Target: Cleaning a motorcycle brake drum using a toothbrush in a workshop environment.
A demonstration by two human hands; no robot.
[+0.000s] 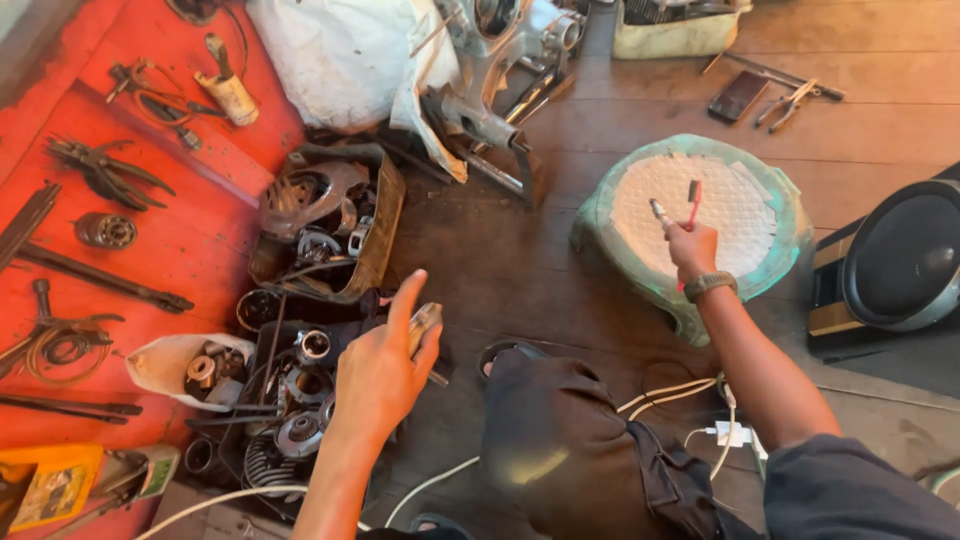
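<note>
Two hands show. The left hand (380, 375) hangs with its forefinger stretched out and its other fingers curled around one small grey metal part (425, 325), just left of the person's dark-trousered knee (560, 450). The right hand (692, 250) is closed around one red-handled toothbrush (692, 205), and a second thin, pale-tipped tool (660, 212) sticks up beside it from the same fist; both stand over the near edge of the single green stool (690, 225), well right of the knee.

Left of the knee, one pile of engine parts (290, 400) lies just under the left hand, one rusty tray (385, 215) of gears sits beyond it, and one white bag (165, 365) holds more parts. Farther left, a red floor panel (200, 250) carries one pair of black pliers (105, 172), one bearing (105, 230) and several long tools. Beyond the knee, one engine casing (500, 60) rests against a white sack (340, 55). Past the stool lie one phone (738, 96) and one pair of pliers (790, 102); one black speaker (900, 260) stands to the stool's right.

Bare wooden floor (500, 260) lies open between the knee, tray and stool. White cables (680, 392) cross beside the knee.
</note>
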